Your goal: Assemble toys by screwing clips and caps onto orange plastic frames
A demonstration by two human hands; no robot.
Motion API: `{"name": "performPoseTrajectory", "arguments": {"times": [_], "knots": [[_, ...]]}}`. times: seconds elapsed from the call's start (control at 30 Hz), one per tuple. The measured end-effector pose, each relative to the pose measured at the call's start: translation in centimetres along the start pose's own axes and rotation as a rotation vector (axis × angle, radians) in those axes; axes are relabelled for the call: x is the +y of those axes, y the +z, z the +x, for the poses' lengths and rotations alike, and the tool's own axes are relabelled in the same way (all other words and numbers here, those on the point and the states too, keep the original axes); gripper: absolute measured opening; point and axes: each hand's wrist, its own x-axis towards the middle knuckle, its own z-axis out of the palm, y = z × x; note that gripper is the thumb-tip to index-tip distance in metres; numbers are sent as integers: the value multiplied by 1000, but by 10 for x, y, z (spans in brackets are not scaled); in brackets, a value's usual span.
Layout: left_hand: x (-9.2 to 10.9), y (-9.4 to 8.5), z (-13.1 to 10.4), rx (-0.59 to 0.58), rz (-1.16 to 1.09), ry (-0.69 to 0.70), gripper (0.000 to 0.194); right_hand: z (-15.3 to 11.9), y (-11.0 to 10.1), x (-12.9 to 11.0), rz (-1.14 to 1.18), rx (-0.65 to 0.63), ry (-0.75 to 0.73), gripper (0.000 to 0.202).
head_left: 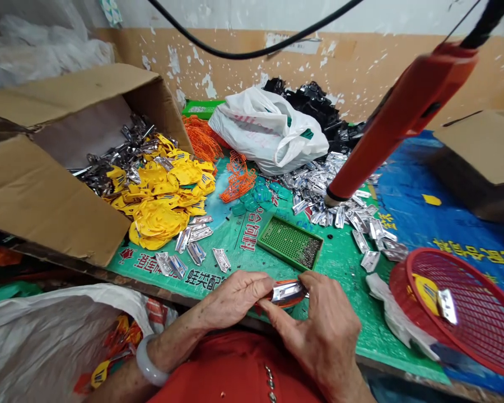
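Observation:
Between my two hands, near the table's front edge, is a shiny silver plate with orange plastic (288, 291) around it. My left hand (237, 296) is closed on its left end, thumb pressed along the top. Gripping the other end is my right hand (321, 322), its thumb below the piece and its fingers at the far edge. Just beyond them lies a green perforated tray (273, 246) with small screws heaped in its right corner. A few loose silver plates (222, 259) rest left of the tray.
A red electric screwdriver (403, 123) hangs at the right over a pile of silver plates (315, 190). Yellow plastic pieces (163, 196) spill from a cardboard box (46, 190). A white plastic bag (273, 131) sits behind. At right stands a red basket (479, 319).

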Motion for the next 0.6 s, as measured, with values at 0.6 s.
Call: {"name": "performPoseTrajectory", "arguments": {"times": [0.6], "knots": [[9,1,-4,-45,-117,-145,16,0,-2,-4,-39,-52,34,45]]}}
